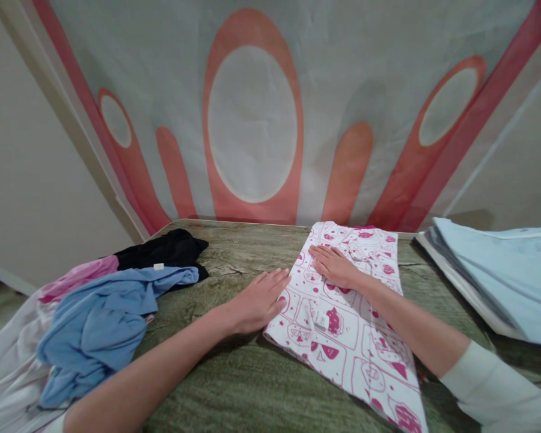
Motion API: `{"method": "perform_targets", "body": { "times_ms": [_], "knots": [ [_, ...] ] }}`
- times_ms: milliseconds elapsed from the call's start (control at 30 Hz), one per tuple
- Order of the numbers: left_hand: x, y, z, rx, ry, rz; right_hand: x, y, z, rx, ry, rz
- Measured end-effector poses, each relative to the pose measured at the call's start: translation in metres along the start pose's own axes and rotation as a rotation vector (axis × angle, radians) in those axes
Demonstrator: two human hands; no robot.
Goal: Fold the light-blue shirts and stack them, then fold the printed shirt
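A white garment with a pink cartoon print lies folded into a long rectangle on the wooden table, and a small label shows on it. My right hand rests flat on its upper part, fingers stretched out toward the left. At the garment's left edge lies my left hand, palm down with extended fingers. Its fingertips touch the edge of the cloth, while the rest of the hand is over the tabletop. Neither hand grips anything.
To the left is a loose heap with a blue garment, a black one, a pink one and white cloth. A folded stack topped by a light blue garment stands right on the wood-grain table. Behind hangs a printed backdrop.
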State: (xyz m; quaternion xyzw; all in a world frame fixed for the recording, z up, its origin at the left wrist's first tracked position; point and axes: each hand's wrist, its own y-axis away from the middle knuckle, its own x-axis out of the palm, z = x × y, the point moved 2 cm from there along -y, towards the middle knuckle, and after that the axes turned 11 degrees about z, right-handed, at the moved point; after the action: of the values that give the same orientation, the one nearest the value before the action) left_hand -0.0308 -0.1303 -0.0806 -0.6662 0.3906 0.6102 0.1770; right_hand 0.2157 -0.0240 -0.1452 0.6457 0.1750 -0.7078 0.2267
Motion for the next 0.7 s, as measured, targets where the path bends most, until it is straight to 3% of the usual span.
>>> {"method": "perform_targets", "body": {
  "times_ms": [100, 200, 433, 700],
  "knots": [
    [-0.004, 0.011, -0.017, 0.170, 0.080, 0.066, 0.000, 0.000, 0.000, 0.000, 0.004, -0.008],
    [-0.006, 0.024, -0.021, 0.234, 0.132, 0.043, 0.000, 0.000, 0.000, -0.003, 0.008, -0.012],
    [0.006, 0.047, -0.011, 0.216, 0.285, -0.125, 0.001, 0.002, 0.000, -0.005, 0.008, -0.010],
    [0.022, 0.037, -0.024, 0.049, 0.215, -0.259, 0.001, 0.002, 0.000, -0.006, 0.017, -0.024]
  ]
}}
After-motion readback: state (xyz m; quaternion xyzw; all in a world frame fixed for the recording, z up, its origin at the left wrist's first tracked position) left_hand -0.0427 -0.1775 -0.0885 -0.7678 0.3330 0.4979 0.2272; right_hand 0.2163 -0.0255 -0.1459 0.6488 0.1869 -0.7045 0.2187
